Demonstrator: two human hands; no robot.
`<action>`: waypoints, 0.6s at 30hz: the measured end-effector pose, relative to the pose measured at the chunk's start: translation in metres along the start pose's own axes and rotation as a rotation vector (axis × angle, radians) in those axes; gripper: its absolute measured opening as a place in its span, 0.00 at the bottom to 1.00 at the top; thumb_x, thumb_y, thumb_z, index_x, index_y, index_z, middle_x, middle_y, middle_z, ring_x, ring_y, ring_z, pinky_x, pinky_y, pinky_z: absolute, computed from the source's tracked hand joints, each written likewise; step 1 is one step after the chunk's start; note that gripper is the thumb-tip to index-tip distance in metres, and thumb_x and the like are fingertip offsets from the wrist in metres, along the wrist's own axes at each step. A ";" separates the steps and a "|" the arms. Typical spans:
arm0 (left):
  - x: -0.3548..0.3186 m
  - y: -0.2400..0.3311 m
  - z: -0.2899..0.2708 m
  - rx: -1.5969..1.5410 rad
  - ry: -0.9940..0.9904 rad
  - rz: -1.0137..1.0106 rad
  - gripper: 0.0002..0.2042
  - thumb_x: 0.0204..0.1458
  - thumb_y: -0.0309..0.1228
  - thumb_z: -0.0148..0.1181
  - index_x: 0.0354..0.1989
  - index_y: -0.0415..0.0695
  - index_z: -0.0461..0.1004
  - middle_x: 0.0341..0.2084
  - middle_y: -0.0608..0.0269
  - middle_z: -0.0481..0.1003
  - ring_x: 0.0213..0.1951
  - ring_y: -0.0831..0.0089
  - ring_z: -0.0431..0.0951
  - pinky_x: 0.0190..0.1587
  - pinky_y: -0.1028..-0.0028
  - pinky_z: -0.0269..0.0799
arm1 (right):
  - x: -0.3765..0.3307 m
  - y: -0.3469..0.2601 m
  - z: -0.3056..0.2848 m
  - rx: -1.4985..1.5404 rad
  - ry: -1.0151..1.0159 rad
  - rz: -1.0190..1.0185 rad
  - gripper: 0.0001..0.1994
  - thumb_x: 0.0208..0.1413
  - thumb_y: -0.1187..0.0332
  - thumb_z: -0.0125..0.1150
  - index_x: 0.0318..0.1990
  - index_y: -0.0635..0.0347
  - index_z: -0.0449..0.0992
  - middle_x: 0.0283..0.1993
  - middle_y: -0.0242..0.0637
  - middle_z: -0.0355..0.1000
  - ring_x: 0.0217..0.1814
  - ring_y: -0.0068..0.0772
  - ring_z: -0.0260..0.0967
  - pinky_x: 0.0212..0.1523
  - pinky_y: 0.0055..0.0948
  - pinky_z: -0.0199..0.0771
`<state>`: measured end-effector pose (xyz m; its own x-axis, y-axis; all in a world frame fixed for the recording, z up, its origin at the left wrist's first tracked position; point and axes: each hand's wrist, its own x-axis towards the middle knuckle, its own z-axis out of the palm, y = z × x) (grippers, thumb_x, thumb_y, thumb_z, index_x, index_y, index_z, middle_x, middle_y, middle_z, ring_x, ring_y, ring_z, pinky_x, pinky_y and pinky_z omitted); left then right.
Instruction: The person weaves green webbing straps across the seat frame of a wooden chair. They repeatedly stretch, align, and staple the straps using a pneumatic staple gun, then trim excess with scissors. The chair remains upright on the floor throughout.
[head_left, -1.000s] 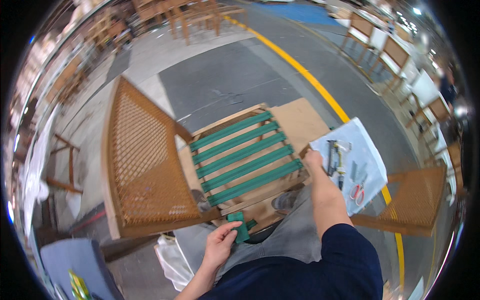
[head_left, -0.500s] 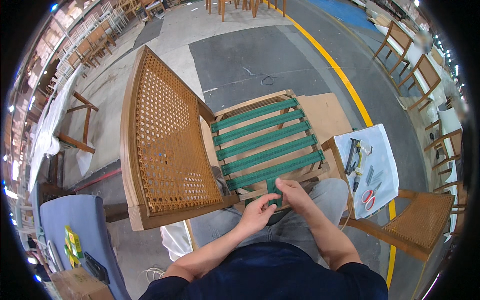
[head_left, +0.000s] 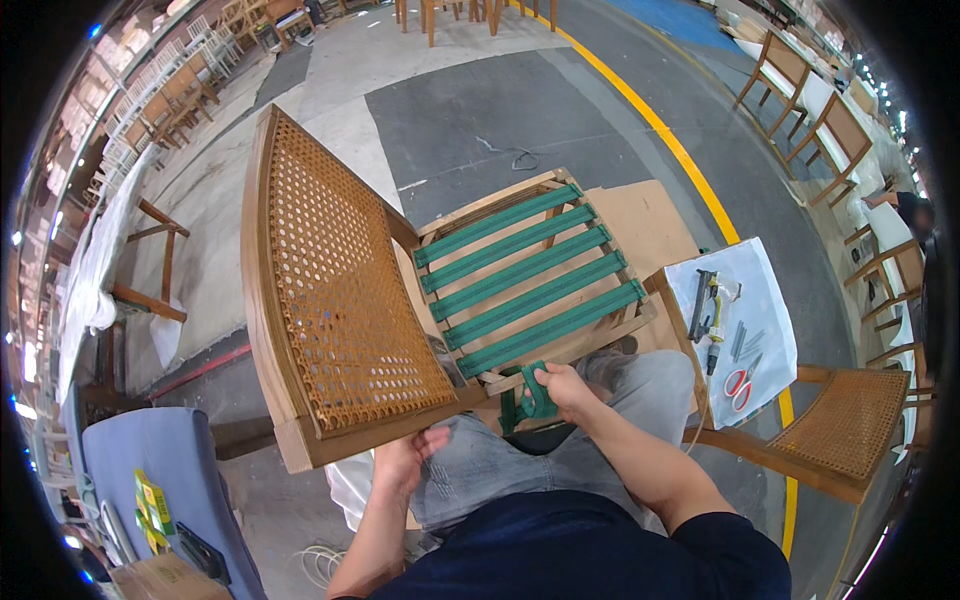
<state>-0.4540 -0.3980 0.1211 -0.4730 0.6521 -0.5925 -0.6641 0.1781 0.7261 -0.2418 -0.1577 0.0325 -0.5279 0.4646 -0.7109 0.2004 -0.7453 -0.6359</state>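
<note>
A wooden chair frame lies on its side in front of me, with a woven cane back [head_left: 340, 290] at the left. Several green webbing straps [head_left: 535, 265] run across its seat frame [head_left: 640, 318]. At the near rail, my right hand [head_left: 568, 390] is closed on a loose, folded end of green webbing [head_left: 536, 388]. My left hand [head_left: 405, 460] is apart from the webbing, just below the lower edge of the cane back. Its fingers stretch out to the right, slightly blurred, and nothing shows in them.
On the right, a white-covered surface [head_left: 775, 300] bears a staple gun [head_left: 708, 315], red-handled scissors [head_left: 740, 385] and grey staple strips [head_left: 742, 345]. Another cane chair [head_left: 835, 425] lies beside it. At left, a blue padded surface [head_left: 150, 430] carries a yellow-green box [head_left: 150, 500]. Cardboard [head_left: 650, 220] lies beneath the frame.
My left hand has let go of the webbing and moved left and down, toward the cane back. My right hand has drawn slightly left, and the webbing end is now bunched in it.
</note>
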 end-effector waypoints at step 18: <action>0.221 0.011 0.085 0.475 -0.539 -0.646 0.19 0.76 0.39 0.45 0.70 0.48 0.69 0.33 0.64 0.78 0.15 0.78 0.70 0.16 0.74 0.65 | 0.063 -0.023 0.042 0.379 -0.037 0.380 0.18 0.80 0.63 0.36 0.62 0.64 0.70 0.50 0.39 0.77 0.47 0.40 0.77 0.50 0.48 0.82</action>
<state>-0.5168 -0.1887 0.0279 0.3091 0.5529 -0.7738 -0.3432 0.8237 0.4514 -0.3148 -0.1312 0.0150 -0.5062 0.1161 -0.8546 0.0745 -0.9813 -0.1775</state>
